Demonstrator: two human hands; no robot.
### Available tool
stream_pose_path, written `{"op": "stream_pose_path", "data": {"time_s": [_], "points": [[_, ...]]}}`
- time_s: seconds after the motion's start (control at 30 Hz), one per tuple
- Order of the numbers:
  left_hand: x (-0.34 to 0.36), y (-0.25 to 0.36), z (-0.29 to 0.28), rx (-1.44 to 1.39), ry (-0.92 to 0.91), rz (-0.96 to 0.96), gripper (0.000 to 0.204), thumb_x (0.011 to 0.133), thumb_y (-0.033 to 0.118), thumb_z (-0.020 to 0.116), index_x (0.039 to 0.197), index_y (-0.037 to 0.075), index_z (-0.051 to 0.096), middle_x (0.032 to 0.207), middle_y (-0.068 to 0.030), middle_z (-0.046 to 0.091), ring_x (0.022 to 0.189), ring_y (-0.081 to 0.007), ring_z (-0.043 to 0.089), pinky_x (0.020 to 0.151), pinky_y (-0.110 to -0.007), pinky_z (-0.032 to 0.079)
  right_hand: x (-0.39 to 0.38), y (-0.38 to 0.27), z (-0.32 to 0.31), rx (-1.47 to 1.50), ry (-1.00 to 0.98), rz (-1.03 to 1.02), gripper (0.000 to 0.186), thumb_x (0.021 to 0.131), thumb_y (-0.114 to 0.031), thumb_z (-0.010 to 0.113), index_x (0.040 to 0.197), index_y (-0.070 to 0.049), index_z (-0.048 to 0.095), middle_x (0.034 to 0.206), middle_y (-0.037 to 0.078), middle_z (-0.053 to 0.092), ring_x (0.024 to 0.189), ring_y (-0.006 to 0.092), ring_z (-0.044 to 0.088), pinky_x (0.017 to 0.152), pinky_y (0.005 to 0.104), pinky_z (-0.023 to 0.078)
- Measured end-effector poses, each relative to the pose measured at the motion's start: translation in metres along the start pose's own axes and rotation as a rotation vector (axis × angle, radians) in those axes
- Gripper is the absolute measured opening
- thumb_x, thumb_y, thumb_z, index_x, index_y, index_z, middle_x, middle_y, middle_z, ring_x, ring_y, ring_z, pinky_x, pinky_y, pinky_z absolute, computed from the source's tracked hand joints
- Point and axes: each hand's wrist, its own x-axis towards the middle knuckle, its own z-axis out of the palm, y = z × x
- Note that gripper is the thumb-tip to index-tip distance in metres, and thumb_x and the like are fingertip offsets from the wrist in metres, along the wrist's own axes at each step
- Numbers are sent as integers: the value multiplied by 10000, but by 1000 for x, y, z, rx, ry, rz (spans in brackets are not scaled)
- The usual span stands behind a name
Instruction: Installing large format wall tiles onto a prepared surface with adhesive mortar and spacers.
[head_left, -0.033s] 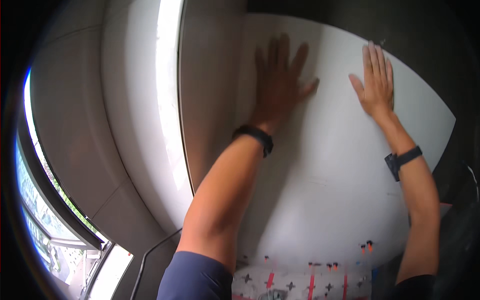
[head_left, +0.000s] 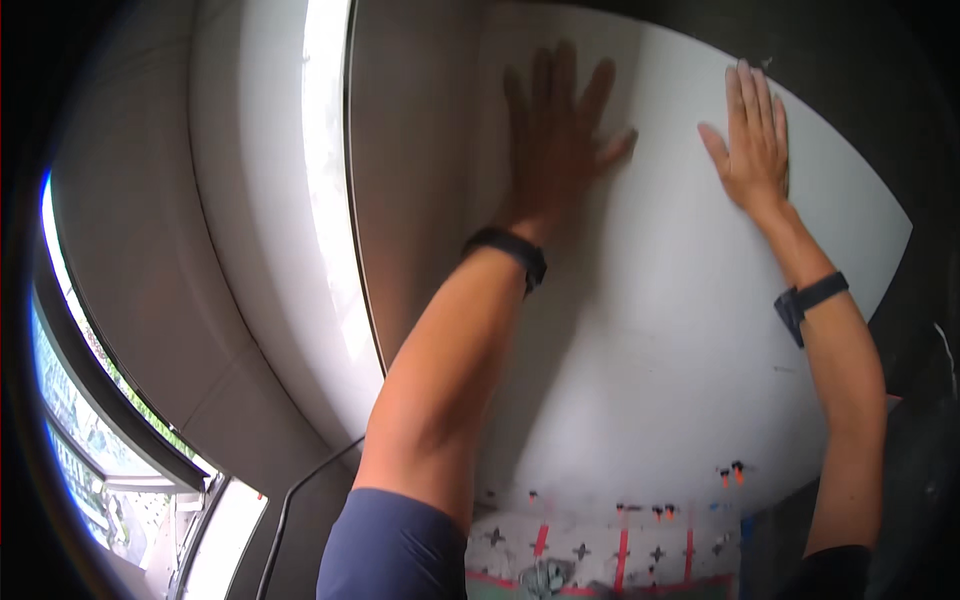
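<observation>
A large, smooth white panel (head_left: 690,330) fills the middle of the view, its right edge ending in a corner. Against its upper left part lies my left hand (head_left: 562,130), fingers spread, in shadow and a little blurred. My right hand (head_left: 756,145) rests flat near the panel's upper right edge, fingers straight and thumb apart. Neither hand grips anything. A dark band (head_left: 508,252) circles my left wrist, and a black watch-like band (head_left: 815,296) is on my right forearm.
Below the panel lies a white surface (head_left: 590,540) with red stripes, dark cross shapes and a greyish crumpled thing (head_left: 545,577). Small orange-and-black pieces (head_left: 738,472) sit along the panel's lower edge. On the left are a bright strip (head_left: 325,150), a black cable (head_left: 290,500) and a window (head_left: 90,430).
The scene sits slightly higher in the picture, so more of the striped surface shows at the bottom. Both hands keep their places on the panel.
</observation>
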Motion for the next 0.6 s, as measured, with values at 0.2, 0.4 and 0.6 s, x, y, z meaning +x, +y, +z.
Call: {"op": "stream_pose_path", "data": {"time_s": [0.2,0.4,0.6], "points": [[-131,38,-10,-61,-271,-208,847,843,583,682,1515,142,415,1556,-276,333,1414,-524,317,1113,-747,207,-12,10,32,-41,116,-39,749,1025,-601,399,1609,-155,255,1658,53,284,1540,243,223,1256,458,184],[-213,39,-28,-32,-410,-319,893,816,620,685,1496,102,426,1563,-303,309,1418,-549,297,1122,-746,185,-4,0,32,57,221,-65,692,1036,-593,370,1607,-212,278,1650,41,312,1536,234,247,1257,469,178],[-246,33,-16,4,-525,-229,999,836,793,515,1513,66,405,1582,-344,252,1444,-580,232,1139,-738,151,-7,-15,-2,47,-93,45,790,907,-274,627,1560,1,276,1614,250,270,1516,401,211,1249,532,136]]}}
